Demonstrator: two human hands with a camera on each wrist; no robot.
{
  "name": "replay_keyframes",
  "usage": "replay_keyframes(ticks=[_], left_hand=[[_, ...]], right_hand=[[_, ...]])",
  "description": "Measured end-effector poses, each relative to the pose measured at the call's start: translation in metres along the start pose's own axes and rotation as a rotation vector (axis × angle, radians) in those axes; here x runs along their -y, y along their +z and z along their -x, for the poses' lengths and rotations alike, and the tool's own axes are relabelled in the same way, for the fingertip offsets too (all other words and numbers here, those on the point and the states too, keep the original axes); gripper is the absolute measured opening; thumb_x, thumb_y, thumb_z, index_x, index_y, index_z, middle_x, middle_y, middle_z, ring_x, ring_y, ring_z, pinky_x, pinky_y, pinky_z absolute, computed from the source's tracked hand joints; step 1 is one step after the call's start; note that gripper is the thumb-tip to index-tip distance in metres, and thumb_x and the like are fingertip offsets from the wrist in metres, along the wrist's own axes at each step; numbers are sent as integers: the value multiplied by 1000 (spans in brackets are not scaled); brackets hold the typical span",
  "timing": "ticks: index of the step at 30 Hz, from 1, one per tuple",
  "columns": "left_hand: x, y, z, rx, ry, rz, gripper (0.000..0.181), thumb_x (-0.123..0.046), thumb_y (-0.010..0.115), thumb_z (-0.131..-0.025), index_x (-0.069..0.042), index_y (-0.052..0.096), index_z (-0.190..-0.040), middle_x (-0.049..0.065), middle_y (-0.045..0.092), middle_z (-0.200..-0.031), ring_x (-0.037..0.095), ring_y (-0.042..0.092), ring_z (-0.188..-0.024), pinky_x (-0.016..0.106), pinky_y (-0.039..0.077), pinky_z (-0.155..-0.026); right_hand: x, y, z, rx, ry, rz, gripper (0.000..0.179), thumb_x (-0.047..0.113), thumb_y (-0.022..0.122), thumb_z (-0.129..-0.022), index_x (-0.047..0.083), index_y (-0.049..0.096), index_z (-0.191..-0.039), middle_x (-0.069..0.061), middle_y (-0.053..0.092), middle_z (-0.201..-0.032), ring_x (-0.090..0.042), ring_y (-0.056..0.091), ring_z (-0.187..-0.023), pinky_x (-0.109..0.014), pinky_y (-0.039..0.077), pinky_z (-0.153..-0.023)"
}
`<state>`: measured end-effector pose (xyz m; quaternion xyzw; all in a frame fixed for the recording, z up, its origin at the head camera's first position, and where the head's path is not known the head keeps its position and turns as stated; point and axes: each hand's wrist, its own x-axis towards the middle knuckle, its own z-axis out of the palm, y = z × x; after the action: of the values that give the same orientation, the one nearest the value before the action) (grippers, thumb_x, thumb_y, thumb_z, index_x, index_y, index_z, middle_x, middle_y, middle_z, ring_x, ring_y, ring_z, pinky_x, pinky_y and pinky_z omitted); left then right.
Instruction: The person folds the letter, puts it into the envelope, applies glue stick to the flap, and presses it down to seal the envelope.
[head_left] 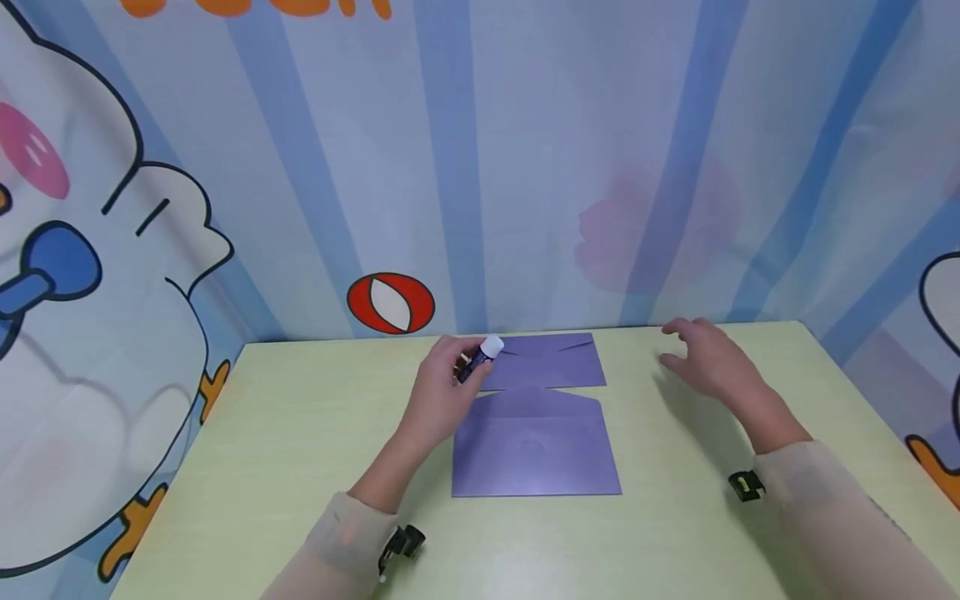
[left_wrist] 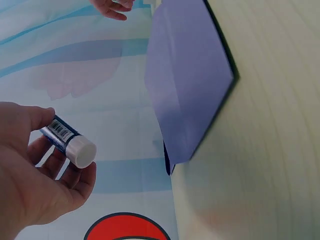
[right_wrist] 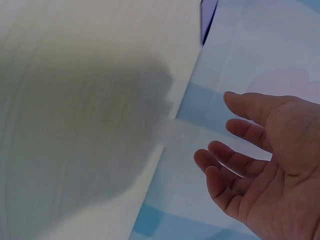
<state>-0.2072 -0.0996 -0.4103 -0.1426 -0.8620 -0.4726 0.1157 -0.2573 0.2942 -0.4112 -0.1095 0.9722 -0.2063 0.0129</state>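
Observation:
My left hand (head_left: 442, 392) grips a glue stick (head_left: 480, 360) with a dark blue barrel and a white cap, above the left edges of two purple envelopes. In the left wrist view the glue stick (left_wrist: 67, 140) has its cap end towards the camera and a barcode on its side. The nearer envelope (head_left: 536, 454) lies with its flap opened out away from me. Behind it, the farther envelope (head_left: 555, 362) has its flap folded down and is partly hidden by the left hand. My right hand (head_left: 708, 360) hovers over the table's right side, fingers loosely bent, holding nothing.
The pale wooden table (head_left: 300, 475) ends at a blue striped backdrop (head_left: 525, 167) with cartoon figures. Small black wrist cameras sit at both sleeves, the left camera (head_left: 401, 543) and the right camera (head_left: 746, 485).

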Motion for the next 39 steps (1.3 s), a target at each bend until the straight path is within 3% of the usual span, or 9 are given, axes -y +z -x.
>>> replay_keyframes(ticks=[11,21,27,39], left_hand=[[7,4,4,31,17,-169,33,-14,76,-100,-9,73,-132,6,61,-116,21,58,-106,36,59,-88],[10,9,8,48,23,-243,34,-14,78,-99,-13,73,-133,4,61,-117,22,56,-111,36,59,-93],[10,9,9,53,25,-266,35,-13,79,-98,-15,73,-133,3,60,-117,21,55,-111,33,59,-91],[11,9,9,51,92,-334,34,-11,81,-96,-15,75,-129,3,61,-115,20,53,-105,32,57,-86]], right_hand=[[-23,6,-6,108,60,32,46,11,66,-99,-12,56,-138,-40,56,-131,-55,55,-120,-66,49,-96],[-25,13,-6,114,60,23,34,6,58,-104,-14,60,-131,-35,64,-126,-51,62,-115,-59,54,-89],[0,9,-2,6,-33,-35,33,5,65,-102,-13,62,-130,-31,67,-121,-45,65,-107,-56,55,-86],[80,15,8,-137,-187,-309,26,4,70,-99,-1,69,-125,-15,71,-116,-29,70,-100,-43,59,-81]])
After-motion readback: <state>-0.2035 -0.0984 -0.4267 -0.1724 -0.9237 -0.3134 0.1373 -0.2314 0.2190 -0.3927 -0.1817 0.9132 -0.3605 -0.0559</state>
